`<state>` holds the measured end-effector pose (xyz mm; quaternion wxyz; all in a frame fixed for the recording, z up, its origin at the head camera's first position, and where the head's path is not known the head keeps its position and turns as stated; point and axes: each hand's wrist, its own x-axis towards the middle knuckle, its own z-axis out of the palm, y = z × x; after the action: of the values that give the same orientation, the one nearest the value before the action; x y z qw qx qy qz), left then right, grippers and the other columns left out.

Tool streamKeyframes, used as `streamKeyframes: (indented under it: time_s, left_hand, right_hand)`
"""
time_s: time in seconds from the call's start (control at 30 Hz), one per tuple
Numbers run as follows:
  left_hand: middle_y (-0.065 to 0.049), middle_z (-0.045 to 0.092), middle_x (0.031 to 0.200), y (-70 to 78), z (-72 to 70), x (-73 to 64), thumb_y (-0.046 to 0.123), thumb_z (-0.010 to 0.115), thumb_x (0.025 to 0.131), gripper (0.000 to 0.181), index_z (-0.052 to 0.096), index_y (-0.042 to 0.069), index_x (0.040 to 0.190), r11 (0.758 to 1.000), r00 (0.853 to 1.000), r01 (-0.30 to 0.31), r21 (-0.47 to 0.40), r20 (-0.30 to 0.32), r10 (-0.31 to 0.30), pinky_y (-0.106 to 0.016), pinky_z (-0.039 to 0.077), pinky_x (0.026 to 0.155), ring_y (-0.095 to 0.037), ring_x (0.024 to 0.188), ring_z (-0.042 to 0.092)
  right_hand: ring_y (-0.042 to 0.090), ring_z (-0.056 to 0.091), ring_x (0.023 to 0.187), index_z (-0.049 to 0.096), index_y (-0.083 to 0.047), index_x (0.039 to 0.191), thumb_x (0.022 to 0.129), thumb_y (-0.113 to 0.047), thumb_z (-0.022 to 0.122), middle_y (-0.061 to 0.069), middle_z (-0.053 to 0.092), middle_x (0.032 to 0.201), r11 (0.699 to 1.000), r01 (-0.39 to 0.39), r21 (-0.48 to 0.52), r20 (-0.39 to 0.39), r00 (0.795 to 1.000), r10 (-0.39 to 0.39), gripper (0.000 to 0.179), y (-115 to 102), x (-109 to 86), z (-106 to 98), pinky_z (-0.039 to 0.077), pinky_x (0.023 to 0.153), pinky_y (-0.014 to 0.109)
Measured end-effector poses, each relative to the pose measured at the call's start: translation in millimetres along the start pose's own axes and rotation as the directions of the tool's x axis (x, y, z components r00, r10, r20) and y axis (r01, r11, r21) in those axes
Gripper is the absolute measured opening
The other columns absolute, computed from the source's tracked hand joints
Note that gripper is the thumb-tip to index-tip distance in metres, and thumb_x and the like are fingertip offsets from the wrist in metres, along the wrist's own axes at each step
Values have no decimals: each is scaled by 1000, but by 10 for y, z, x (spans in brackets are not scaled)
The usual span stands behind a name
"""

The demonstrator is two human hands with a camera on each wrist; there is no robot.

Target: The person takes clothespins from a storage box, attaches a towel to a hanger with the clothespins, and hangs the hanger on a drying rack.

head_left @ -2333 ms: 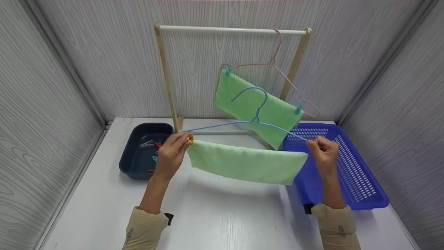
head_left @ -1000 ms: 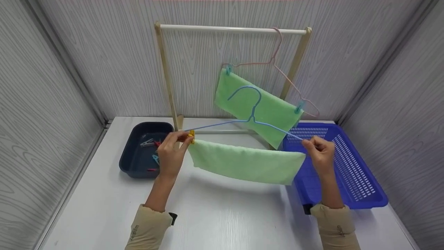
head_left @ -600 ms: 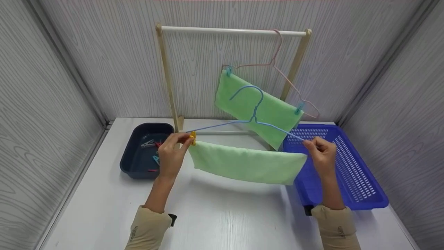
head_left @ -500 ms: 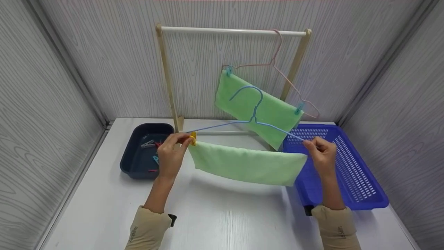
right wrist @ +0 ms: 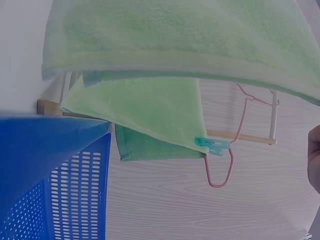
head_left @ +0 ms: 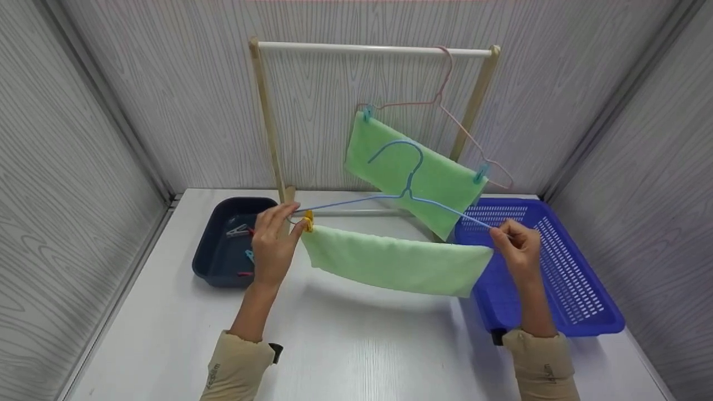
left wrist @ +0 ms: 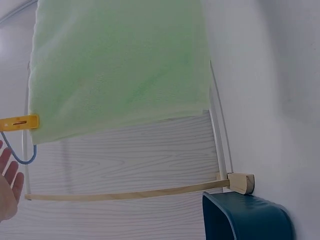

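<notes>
A blue clothes hanger [head_left: 356,199] is held up over the table with a folded light-green towel [head_left: 401,264] along its lower bar. A yellow clothespin [head_left: 308,221] clamps the towel's left corner to the hanger; in the left wrist view the clothespin [left wrist: 20,122] sits beside the hanger's rounded blue end [left wrist: 22,161]. My left hand [head_left: 273,245] has its fingers loosened and spread around that end, thumb tip right by the clothespin. At the other end my right hand [head_left: 519,245] pinches the hanger, close to the towel's right corner.
Behind stands a wooden rack with a white rod [head_left: 345,48]. From it hangs a pink hanger [head_left: 445,72], tilted, bearing another green towel [head_left: 440,189] on teal clothespins [head_left: 480,172]. A dark tub [head_left: 207,250] with several clothespins stands left, a blue basket [head_left: 585,278] right.
My left hand pinched the yellow clothespin earlier; now its fingers have loosened and spread, and the hanger's end shows between them. The right hand, hanger and towel have barely shifted.
</notes>
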<state>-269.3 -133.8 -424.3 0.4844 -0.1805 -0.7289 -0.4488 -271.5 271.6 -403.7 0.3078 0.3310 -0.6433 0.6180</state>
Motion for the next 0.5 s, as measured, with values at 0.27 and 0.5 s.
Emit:
streamKeyframes:
  time_s: [0.27, 0.5]
  left_hand:
    - [-12, 60, 96, 52, -19, 12, -5, 69, 77, 24, 67, -3, 101, 989, 992, 121, -82, 56, -116, -28, 46, 81, -23, 89, 56]
    - [-18, 56, 89, 358, -95, 119, -10, 64, 80, 15, 65, -11, 95, 970, 978, 196, -142, 100, -183, -23, 47, 80, -24, 87, 58]
  right_hand:
    - [9, 39, 50, 46, 12, 68, 88, 13, 46, 18, 44, 60, 999, -4, 40, 125, 992, -1, 20, -35, 54, 7, 28, 40, 20]
    - [6, 48, 61, 54, 14, 74, 87, 12, 54, 20, 51, 67, 973, -39, -227, 38, 998, 49, 14, -268, 138, 120, 37, 49, 15]
